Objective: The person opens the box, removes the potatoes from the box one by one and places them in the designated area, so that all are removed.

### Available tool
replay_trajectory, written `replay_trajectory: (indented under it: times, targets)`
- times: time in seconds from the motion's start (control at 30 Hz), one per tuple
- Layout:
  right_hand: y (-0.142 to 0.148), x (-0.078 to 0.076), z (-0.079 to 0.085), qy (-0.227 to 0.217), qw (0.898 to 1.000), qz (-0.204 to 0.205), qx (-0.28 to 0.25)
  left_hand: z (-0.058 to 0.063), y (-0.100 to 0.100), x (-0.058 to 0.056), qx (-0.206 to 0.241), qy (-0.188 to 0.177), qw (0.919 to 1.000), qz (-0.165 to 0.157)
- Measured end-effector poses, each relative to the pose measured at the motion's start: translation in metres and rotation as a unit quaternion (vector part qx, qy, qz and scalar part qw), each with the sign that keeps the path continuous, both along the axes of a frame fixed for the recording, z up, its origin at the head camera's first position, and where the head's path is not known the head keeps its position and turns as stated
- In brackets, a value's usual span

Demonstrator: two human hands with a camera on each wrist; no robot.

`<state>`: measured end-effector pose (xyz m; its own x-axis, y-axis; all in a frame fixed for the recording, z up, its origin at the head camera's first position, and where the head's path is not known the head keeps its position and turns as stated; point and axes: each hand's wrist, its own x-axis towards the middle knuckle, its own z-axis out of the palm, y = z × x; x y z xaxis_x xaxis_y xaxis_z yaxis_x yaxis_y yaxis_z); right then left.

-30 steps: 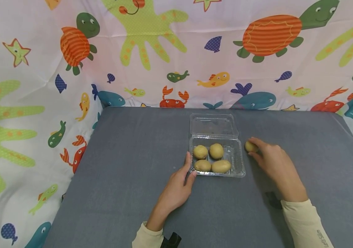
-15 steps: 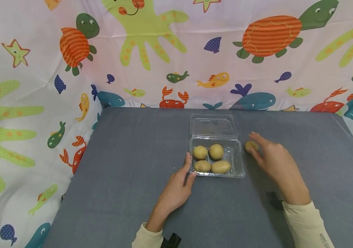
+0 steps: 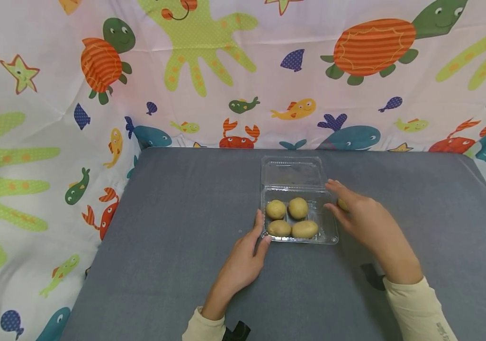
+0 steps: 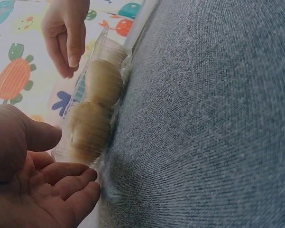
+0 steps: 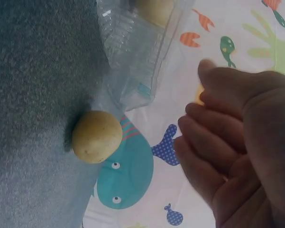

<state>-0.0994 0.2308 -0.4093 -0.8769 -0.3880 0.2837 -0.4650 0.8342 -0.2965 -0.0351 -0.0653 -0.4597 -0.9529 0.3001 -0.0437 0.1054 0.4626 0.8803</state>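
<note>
An open clear plastic clamshell container lies on the grey cloth with its lid folded back. Several small potatoes sit in its left and middle part. My left hand holds the near left corner, index finger along the side and thumb at the front edge. Above the container's right rim is my right hand, fingers extended and nothing in them. Beyond it, one loose potato rests on the cloth just right of the container, mostly hidden by the right hand in the head view.
A grey cloth covers the table. Behind it and along the left hangs a white curtain printed with sea animals. Both forearms wear cream sleeves, and a black strap device shows at the left wrist.
My right hand pinched the loose potato a second ago, then let go. It has since moved left over the container's right rim. The left hand and container stay put.
</note>
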Motion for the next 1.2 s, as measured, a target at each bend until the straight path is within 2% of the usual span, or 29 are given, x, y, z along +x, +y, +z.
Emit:
replay_trajectory:
  times: [0.23, 0.53, 0.83, 1.2]
  targets:
    - [-0.009, -0.001, -0.004, 0.027, 0.997, 0.064, -0.015, -0.001, -0.001, 0.0, 0.002, 0.0, 1.0, -0.002]
    - [-0.019, -0.004, -0.007, -0.018, 0.994, 0.102, -0.019, 0.0, -0.001, 0.001, 0.0, -0.002, 1.0, 0.003]
    - [-0.027, -0.009, -0.012, -0.055, 0.992, 0.111, -0.011, 0.0, 0.0, 0.0, 0.007, -0.006, 1.0, 0.002]
    - [-0.036, -0.014, -0.015, -0.039, 0.992, 0.116, 0.007, 0.001, -0.001, -0.001, -0.001, -0.002, 1.0, -0.003]
